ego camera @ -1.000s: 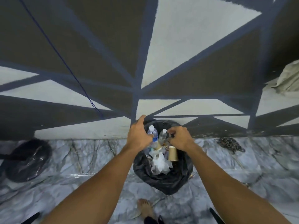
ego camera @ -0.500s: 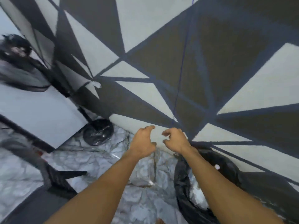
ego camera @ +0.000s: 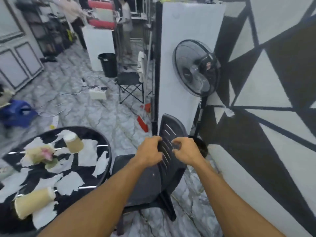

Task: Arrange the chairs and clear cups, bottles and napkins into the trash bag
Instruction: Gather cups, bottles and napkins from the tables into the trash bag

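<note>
Our left hand (ego camera: 150, 151) curls its fingers (ego camera: 156, 140) round the near edge of the dark plastic chair (ego camera: 171, 130), taking the slatted backrest where it gives the best purchase. Our right hand (ego camera: 187, 152) is clawed in front of the same backrest, but blur keeps us from telling whether it grips or only hovers. The chair stands just beside the round table (ego camera: 80, 128), seat toward it and back toward the patterned wall (ego camera: 273, 82), with a standing fan (ego camera: 196, 69) close behind. We judge that we are on the chair-arranging step, both hands set to pull or turn it by the back. The clearing is not yet done: one paper cup (ego camera: 73, 143) sits mouth-down and another (ego camera: 33, 204) lies on its side among torn napkins (ego camera: 87, 155) strewn across the tabletop. The trash bag is out of view.
</note>
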The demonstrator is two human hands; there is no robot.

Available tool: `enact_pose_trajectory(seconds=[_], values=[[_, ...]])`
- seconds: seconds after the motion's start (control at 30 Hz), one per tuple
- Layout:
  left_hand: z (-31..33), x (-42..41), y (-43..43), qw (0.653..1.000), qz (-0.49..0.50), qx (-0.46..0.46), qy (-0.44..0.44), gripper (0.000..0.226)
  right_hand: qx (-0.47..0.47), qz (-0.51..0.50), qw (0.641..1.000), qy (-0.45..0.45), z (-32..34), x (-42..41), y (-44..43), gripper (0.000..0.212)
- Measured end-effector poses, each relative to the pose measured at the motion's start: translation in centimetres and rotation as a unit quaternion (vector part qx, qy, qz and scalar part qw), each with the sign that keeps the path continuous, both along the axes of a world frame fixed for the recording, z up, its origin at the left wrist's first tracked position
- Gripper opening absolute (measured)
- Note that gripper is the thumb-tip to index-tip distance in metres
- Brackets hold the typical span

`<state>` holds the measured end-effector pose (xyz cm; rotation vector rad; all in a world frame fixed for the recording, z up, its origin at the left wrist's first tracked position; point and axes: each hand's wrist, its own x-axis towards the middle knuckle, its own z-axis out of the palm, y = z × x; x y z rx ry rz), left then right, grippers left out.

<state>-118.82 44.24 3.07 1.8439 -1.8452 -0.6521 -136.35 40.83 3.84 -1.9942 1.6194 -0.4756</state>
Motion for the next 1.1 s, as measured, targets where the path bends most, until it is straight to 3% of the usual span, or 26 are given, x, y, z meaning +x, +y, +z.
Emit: enact_pose_trajectory(seconds=[0.13, 0.23, 0.53, 0.63, 0.7, 0.8, 0.9, 1.0, 1.1], values=[[-1.0, 10.3, 3.3, 0.994, 0.107, 0.015, 0.022, 0.063, 0.014, 0.126, 0.992, 0.007, -0.6, 11.5, -0.3, 0.042], [-1.7, 17.3, 6.7, 0.981, 0.192, 0.013, 0.020, 0.049, 0.029, 0.211, 0.977, 0.016, -1.7, 20.1, 0.8, 0.042], [-6.4, 32.0, 15.8, 0.918, 0.384, 0.100, 0.013, 0.058, 0.094, 0.403, 0.909, 0.044, -7.1, 38.9, 4.7, 0.039], [-8.1, 35.1, 17.1, 0.912, 0.383, 0.144, -0.039, 0.060, 0.106, 0.427, 0.896, 0.058, -9.3, 43.1, 4.5, 0.045], [-9.6, 37.0, 17.4, 0.905, 0.365, 0.204, -0.080, 0.075, 0.097, 0.380, 0.919, 0.044, -10.4, 45.0, 3.4, 0.048], [-12.2, 39.0, 16.7, 0.899, 0.312, 0.271, -0.141, 0.089, 0.025, 0.302, 0.953, 0.018, -10.8, 47.1, -0.3, 0.042], [-14.1, 39.7, 15.7, 0.903, 0.268, 0.295, -0.163, 0.094, -0.044, 0.314, 0.944, 0.089, -11.5, 49.6, -4.9, 0.057], [-15.3, 40.4, 15.0, 0.906, 0.235, 0.309, -0.170, 0.084, -0.042, 0.336, 0.932, 0.128, -13.0, 52.1, -7.9, 0.066], [-15.8, 40.8, 14.6, 0.906, 0.224, 0.313, -0.175, 0.048, -0.032, 0.355, 0.921, 0.159, -14.5, 53.9, -9.4, 0.066]])
